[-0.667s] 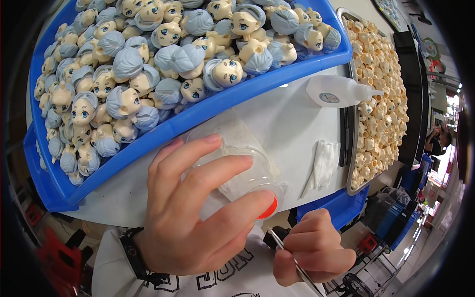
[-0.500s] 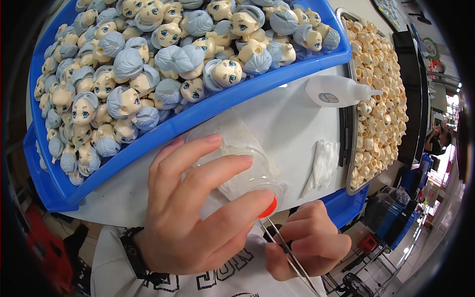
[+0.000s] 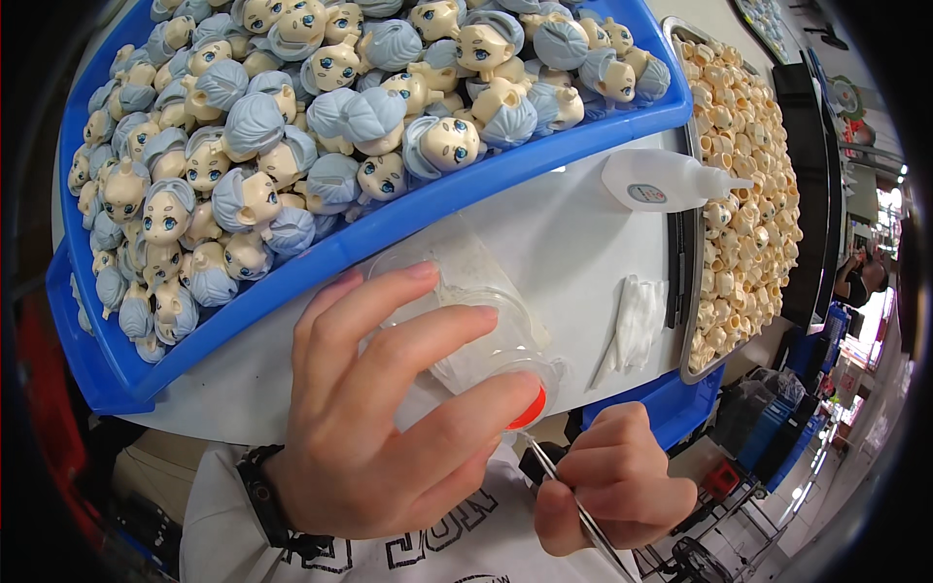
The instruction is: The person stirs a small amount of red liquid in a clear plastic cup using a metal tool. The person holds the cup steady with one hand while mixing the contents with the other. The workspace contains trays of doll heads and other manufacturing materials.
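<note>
My left hand [image 3: 408, 389] pinches a small round red piece [image 3: 530, 408] with a clear rim between thumb and index finger; its kind I cannot make out. Its other fingers fan out above clear plastic containers [image 3: 520, 316] on the table. In my right hand [image 3: 622, 481] is a pair of metal tweezers [image 3: 581, 513], arms pressed together, tips at the lower edge of the red piece. Whether the tips grip anything is too small to tell. Beyond the hands, a blue bin [image 3: 408, 202] holds many doll heads [image 3: 442, 143] with light blue hair.
A white squeeze bottle [image 3: 646, 180] lies on the table [image 3: 573, 243], near some white cloth strips [image 3: 637, 321]. At the right, a metal tray [image 3: 692, 364] is heaped with cream-coloured hollow parts [image 3: 743, 194]. Another blue bin [image 3: 680, 408] sits below the table edge.
The tweezers' arms have come together, and my right hand has shifted slightly right. My left hand stays in place on the red piece.
</note>
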A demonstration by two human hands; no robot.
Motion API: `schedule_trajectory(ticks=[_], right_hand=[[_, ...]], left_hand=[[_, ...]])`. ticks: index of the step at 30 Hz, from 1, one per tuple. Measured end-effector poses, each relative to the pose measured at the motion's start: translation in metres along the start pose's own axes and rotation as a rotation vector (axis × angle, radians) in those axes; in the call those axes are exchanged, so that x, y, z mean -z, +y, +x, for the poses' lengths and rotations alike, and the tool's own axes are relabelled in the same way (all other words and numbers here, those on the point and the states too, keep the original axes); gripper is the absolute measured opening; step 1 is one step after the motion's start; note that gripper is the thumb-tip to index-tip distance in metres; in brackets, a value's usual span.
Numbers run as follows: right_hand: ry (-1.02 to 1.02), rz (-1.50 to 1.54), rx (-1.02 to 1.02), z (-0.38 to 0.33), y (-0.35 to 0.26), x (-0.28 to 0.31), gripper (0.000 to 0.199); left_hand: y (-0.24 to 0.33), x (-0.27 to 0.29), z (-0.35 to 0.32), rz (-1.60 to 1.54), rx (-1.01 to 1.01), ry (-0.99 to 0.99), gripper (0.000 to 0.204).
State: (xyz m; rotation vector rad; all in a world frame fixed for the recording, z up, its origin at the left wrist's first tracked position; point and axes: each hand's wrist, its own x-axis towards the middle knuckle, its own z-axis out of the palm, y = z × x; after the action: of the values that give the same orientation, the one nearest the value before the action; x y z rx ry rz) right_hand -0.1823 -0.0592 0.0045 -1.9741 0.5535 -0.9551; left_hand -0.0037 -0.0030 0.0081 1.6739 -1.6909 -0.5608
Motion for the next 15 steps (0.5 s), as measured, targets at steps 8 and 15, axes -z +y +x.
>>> schedule_trajectory(ticks=[8, 15], right_hand=[[-0.076, -0.002, -0.017, 0.0044, 0.0002, -0.0013, 0.041], [-0.081, -0.015, -0.025, 0.0048, -0.0037, 0.0028, 0.041]], left_hand=[[-0.0005, -0.001, -0.0016, -0.013, -0.013, 0.017, 0.029], [0.0008, 0.001, 0.0, 0.003, 0.008, -0.001, 0.03]])
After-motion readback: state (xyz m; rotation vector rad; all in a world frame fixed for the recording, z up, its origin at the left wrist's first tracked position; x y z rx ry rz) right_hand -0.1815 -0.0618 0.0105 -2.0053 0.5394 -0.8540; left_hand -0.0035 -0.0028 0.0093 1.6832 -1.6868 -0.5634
